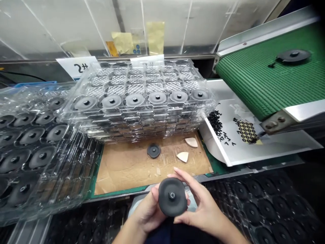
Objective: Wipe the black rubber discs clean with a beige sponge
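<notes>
A round black disc-shaped part (166, 200) with a small raised hub at its centre is held in front of me, hub side up. My left hand (152, 210) grips its left edge, thumb along the rim. From the right, my right hand (199, 203) holds the same part, thumb at the lower rim and fingers at the upper edge. Beyond my hands, a similar black disc (153, 151) lies on a brown cardboard sheet (122, 166). Two pale wedge-shaped pieces (183, 156) rest to its right.
Stacked clear plastic trays (142, 112) with discs stand behind the cardboard; more trays (40, 156) are at left. At right, a white bin (238, 154) holds small black pieces (215, 123) and a dotted yellow sheet (246, 131). Above it, a green conveyor (274, 78) carries a disc.
</notes>
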A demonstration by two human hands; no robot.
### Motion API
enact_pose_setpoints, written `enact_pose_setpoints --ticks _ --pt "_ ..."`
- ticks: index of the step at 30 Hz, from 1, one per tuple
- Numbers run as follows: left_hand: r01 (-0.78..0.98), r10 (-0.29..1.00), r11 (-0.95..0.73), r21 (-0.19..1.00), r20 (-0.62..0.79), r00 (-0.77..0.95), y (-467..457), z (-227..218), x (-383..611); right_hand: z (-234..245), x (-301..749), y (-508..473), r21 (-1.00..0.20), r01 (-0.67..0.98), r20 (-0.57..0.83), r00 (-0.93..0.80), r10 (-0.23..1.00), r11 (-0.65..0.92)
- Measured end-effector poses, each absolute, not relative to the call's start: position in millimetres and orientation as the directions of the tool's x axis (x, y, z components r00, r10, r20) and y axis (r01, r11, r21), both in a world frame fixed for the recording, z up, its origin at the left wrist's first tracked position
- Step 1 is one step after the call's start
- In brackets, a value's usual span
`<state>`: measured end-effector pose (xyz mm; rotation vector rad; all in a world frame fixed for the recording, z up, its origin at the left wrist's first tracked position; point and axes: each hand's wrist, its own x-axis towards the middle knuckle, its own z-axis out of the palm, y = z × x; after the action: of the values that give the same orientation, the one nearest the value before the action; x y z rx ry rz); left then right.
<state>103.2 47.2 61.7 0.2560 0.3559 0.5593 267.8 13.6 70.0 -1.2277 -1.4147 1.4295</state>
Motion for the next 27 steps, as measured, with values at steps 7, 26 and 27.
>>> enact_pose_setpoints --ticks 7,26,27 --pt "-0.356 0.576 0.793 0.495 -0.417 0.703 50 51 109 61 276 16 -0.975 0.194 -0.135 -0.148 0.98 -0.105" --pt "0.809 0.98 -0.189 0.557 0.055 0.191 146 -39 99 -59 409 -4 -0.599 0.56 0.227 0.805 0.549 -0.573" --pt "0.801 0.984 -0.169 0.574 0.058 0.166 146 -42 100 -58 402 -7 -0.587 0.589 0.264 0.788 0.556 -0.555"
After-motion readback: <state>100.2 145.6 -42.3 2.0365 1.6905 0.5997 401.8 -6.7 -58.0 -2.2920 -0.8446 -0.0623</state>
